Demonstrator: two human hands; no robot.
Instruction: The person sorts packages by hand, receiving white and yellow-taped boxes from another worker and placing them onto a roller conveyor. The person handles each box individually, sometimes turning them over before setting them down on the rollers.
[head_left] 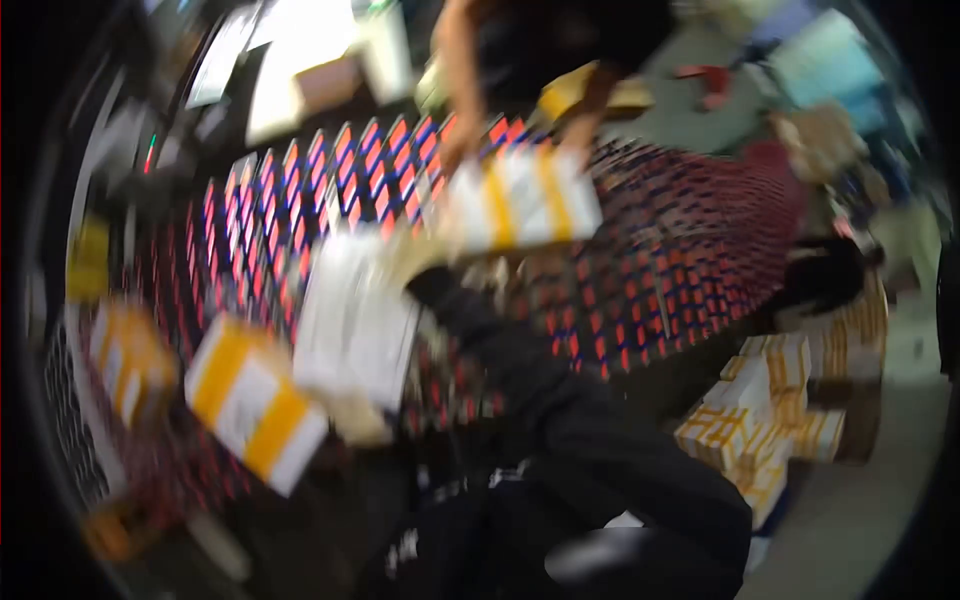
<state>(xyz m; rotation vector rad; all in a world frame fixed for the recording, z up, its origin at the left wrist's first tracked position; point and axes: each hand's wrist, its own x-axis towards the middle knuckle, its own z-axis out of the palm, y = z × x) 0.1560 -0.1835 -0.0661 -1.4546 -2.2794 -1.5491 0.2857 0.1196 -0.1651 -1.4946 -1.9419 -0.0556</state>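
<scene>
The picture is smeared by motion. My right hand (418,258), in a pale glove with a black sleeve, reaches forward to the upper right edge of a white package (355,315), close to a white box with yellow tape (525,200). My left hand (358,418), also pale and blurred, is at the lower edge of the same package. The fingers of both hands are too smeared to show whether they are open or closed. Across from me, a person's two hands are at the far side of the taped box. The package and taped box lie over a roller conveyor (640,300).
Two more yellow-taped boxes (257,403) (130,362) are at the left. A stack of taped boxes (765,410) stands at the lower right. Behind the conveyor is a person in dark clothes, with a yellow item (570,92) nearby. A red object (712,85) lies further right.
</scene>
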